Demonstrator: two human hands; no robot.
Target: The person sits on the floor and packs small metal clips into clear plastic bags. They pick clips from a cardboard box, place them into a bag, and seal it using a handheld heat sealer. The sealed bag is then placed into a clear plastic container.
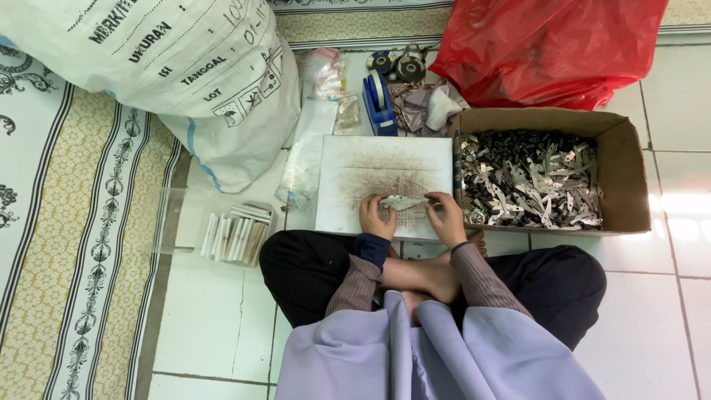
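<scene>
Tiled floor, white board (385, 159) as bench; left hand (375, 218) and right hand (446, 216) pinch a small metal piece (404, 201) by its ends, probably mid-assembly; cardboard box (629, 163) of metal parts (529, 181) sits beside the right hand.

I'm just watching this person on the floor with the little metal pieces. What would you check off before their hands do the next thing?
1. Piece held by both hands: ok. The left hand and right hand grip a small metal piece between them.
2. Work surface under it: ok. The piece sits over the white board, which is smudged dark.
3. Supply within reach: ok. The cardboard box of metal parts lies just beside the right hand.
4. Finished stacks: ok. A clear tray with white bundles sits on the person's left.
5. Piece aligned properly: cannot tell, too small.
</scene>
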